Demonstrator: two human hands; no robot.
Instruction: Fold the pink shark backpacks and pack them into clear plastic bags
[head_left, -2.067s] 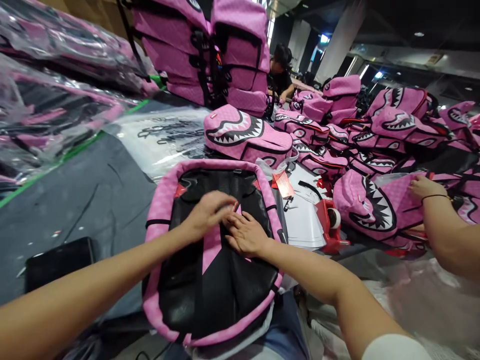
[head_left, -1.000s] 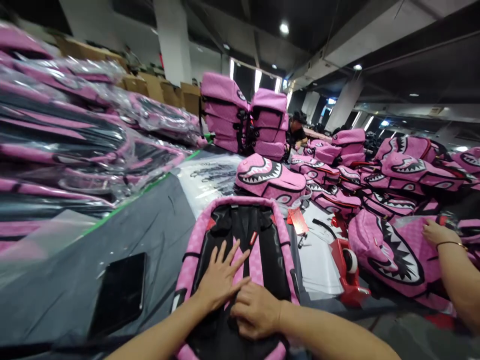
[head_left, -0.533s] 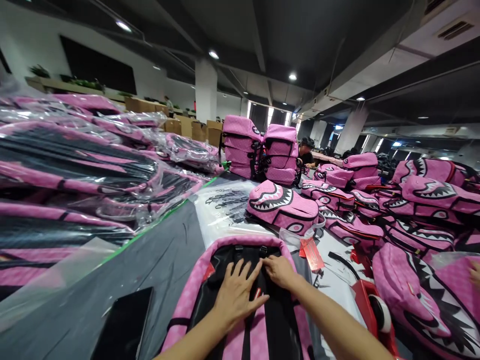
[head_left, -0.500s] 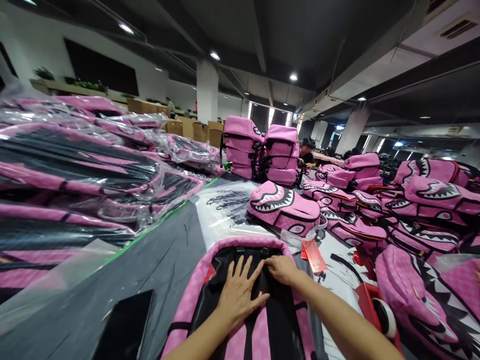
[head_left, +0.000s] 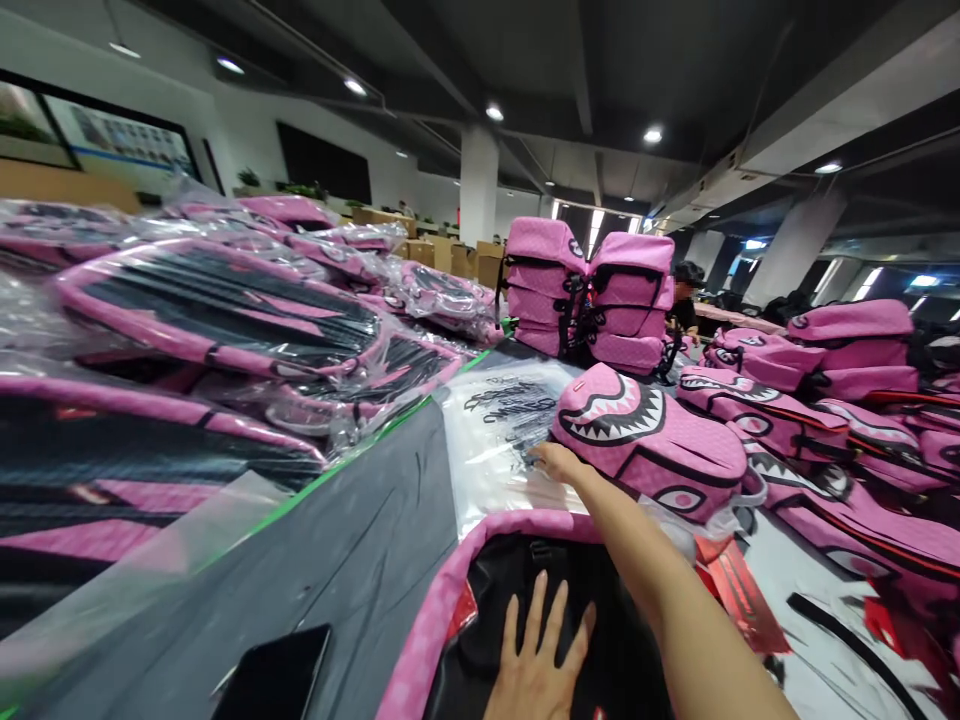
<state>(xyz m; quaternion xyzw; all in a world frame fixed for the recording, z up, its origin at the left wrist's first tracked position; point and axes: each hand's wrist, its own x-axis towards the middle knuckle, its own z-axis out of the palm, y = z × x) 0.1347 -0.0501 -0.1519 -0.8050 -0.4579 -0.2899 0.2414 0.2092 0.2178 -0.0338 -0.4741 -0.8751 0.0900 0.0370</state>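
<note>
A pink and black backpack (head_left: 420, 640) lies in front of me with its black back panel upward and a red label at its side. My left hand (head_left: 534, 650) rests flat on that panel, fingers spread. My right hand (head_left: 559, 462) is stretched forward over the backpack to a stack of clear printed plastic bags (head_left: 491, 430). Its fingers are bunched at the stack; whether they grip a bag is hidden. Just right of it lies a pink backpack with a shark mouth (head_left: 637, 430).
Plastic-wrapped backpacks (head_left: 225, 310) are heaped on the left. A black phone (head_left: 277, 675) lies on the grey table (head_left: 360, 520). Two stacks of pink backpacks (head_left: 585, 290) stand ahead, more on the right. Red tags (head_left: 742, 590) lie nearby. A person (head_left: 686, 295) is in the background.
My right hand has left the backpack's top edge and reached forward to the plastic bags. My left hand still lies on the back panel. The view has turned slightly left.
</note>
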